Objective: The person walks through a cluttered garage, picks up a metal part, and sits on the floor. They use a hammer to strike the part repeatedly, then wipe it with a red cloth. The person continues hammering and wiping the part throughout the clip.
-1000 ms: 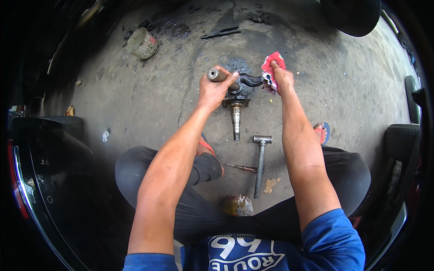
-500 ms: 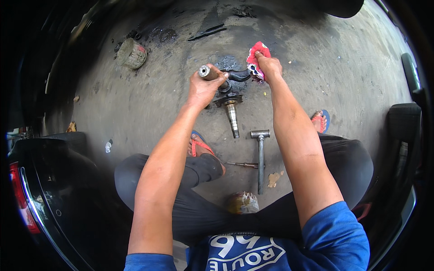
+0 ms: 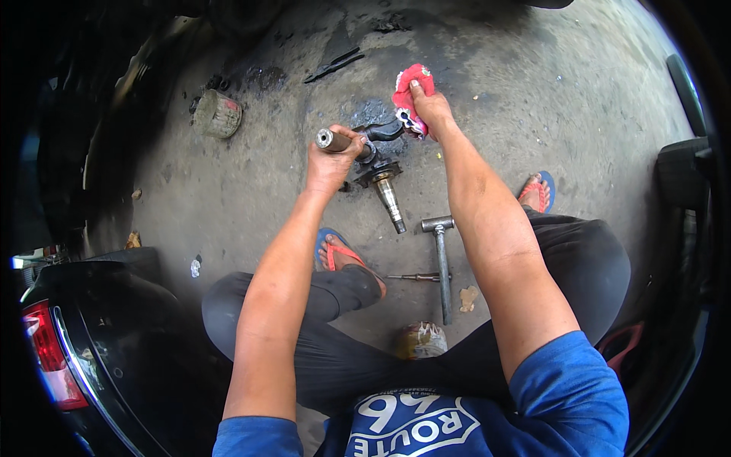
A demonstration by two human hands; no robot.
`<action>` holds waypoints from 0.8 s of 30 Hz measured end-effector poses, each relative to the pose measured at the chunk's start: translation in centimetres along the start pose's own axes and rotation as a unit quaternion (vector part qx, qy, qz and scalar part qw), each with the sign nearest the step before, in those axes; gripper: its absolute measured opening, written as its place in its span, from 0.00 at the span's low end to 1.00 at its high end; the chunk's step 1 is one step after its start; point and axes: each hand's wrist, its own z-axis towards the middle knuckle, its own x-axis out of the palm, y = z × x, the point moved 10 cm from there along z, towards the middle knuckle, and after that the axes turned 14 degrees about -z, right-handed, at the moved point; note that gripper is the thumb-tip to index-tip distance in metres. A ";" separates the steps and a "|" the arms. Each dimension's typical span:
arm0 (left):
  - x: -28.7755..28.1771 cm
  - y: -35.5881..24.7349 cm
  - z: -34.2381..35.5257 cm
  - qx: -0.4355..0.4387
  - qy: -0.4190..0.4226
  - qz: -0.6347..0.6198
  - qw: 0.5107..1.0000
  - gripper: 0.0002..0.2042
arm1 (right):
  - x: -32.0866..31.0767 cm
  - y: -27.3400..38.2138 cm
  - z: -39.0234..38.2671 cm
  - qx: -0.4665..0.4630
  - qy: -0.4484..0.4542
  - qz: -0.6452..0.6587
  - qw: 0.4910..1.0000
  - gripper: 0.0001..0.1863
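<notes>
A dark, greasy steering knuckle rests on the floor in front of me, its bare metal spindle pointing toward me. My left hand is closed around the thick tube that rises from its body, with the hollow end showing above the fingers. A curved black arm runs out of the knuckle to the right. Over that arm's end my right hand clutches a red cloth with a white and dark patterned edge. The cloth hides the arm's tip.
A metal hammer lies between my feet, touching or crossing a thin pointed rod. Closer in stands a stained can. Far left sits a dirty bucket; long-handled pliers lie beyond the knuckle. A black car is at left.
My view has turned slightly. The tube in my left hand leans a little further left, and the right hand with the cloth has shifted slightly left. Both grips stay the same.
</notes>
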 end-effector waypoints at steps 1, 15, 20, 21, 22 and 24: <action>0.0 0.6 0.1 -0.023 0.001 0.015 1.000 0.08 | 0.5 0.0 0.1 -0.011 -0.003 0.046 0.999 0.44; -0.3 0.1 0.1 0.013 -0.008 0.044 0.999 0.08 | -8.7 -15.0 -9.5 0.097 -0.178 -0.193 0.960 0.25; 0.1 -0.1 -0.1 0.015 0.010 0.054 0.998 0.09 | -3.8 -21.2 -21.6 0.021 -0.156 -0.346 0.925 0.31; 0.2 0.0 -0.1 0.007 0.011 0.050 0.999 0.09 | -1.7 -22.5 -24.0 0.024 -0.135 -0.324 0.936 0.33; 0.3 -0.5 -0.2 0.028 0.015 0.038 0.999 0.09 | 1.0 -25.4 -25.5 0.092 -0.029 -0.293 0.951 0.36; 0.4 -1.2 -0.3 0.057 0.015 0.068 0.996 0.09 | 5.1 -29.8 -28.9 0.213 0.110 -0.271 0.932 0.40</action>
